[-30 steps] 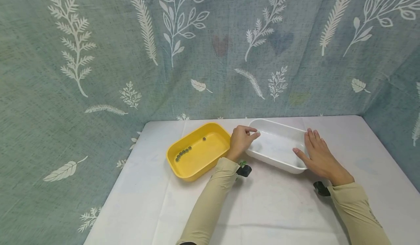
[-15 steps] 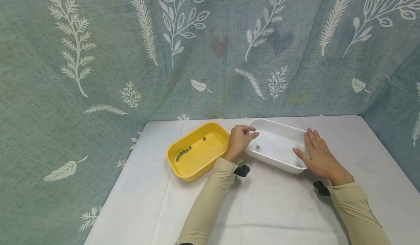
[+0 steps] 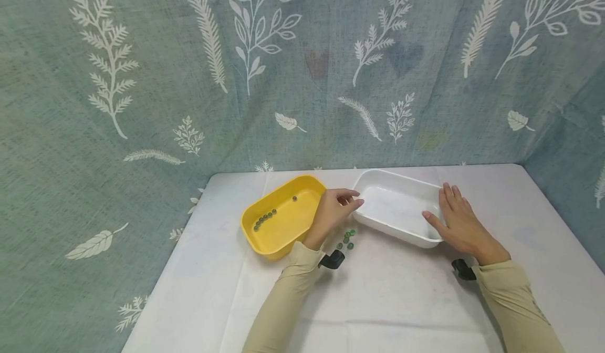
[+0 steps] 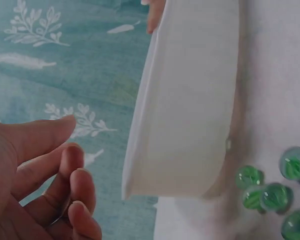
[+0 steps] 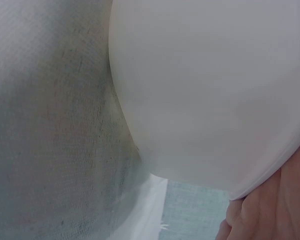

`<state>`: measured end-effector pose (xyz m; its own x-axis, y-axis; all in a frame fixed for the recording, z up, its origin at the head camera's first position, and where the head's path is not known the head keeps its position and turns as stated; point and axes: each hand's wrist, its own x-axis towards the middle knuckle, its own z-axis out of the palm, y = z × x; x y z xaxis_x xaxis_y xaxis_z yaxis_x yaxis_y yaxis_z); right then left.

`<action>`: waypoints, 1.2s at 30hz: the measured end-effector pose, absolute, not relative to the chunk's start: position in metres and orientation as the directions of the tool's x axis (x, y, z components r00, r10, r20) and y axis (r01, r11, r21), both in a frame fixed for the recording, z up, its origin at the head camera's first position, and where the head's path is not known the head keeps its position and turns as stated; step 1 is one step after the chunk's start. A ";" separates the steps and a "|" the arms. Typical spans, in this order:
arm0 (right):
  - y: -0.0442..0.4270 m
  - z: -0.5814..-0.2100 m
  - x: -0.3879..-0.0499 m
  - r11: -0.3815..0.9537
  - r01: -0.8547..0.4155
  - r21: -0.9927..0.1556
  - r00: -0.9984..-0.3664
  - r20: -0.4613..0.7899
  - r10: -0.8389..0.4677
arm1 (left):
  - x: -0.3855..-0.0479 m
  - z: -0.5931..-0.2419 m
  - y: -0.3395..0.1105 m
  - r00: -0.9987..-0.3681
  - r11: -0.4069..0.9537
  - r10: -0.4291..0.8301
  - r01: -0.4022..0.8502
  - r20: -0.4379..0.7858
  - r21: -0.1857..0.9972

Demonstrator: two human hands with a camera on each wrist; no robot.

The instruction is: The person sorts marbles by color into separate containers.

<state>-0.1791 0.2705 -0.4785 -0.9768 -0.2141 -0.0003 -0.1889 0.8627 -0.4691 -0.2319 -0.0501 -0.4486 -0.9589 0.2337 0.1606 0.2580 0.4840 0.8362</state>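
Observation:
My left hand (image 3: 333,208) hovers over the gap between the yellow tray (image 3: 279,250) and the white tray (image 3: 392,228). Its fingers are loosely bent and nothing shows between thumb and fingertips in the left wrist view. My right hand (image 3: 460,224) rests on the white tray's right end, its fingers straight along the rim and the thumb spread over the inside. No marble can be seen in the white tray; its near wall hides part of the floor. Dark marbles (image 3: 265,217) form a curved row in the yellow tray, with a single marble (image 3: 294,198) apart.
Several green marbles (image 4: 275,196) lie on the white tablecloth (image 3: 378,290) in front of the gap between the trays. A patterned green curtain (image 3: 302,106) hangs right behind the table's far edge.
My left hand has drawn back leftward from over the white tray. A marble appeared in that tray half a second ago and is out of sight now. The right hand stays put.

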 end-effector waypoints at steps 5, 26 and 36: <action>0.270 -0.479 -0.179 0.863 -0.185 -0.470 -0.977 -0.008 -0.213 | -0.215 -0.447 -0.064 -0.951 0.498 0.266 0.275 0.157 0.822; 0.271 -0.477 -0.179 0.861 -0.185 -0.474 -0.976 -0.014 -0.217 | -0.170 -0.468 -0.110 -0.936 0.520 0.334 0.285 0.115 0.805; 0.270 -0.478 -0.179 0.860 -0.183 -0.476 -0.977 -0.013 -0.215 | -0.161 -0.483 -0.119 -0.938 0.572 0.339 0.268 0.074 0.775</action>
<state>-0.1792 0.2703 -0.4783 -0.9766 -0.2148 -0.0133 -0.1827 0.8601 -0.4763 -0.1607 -0.1187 -0.4828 -0.9378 0.3392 0.0743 0.2684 0.5720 0.7751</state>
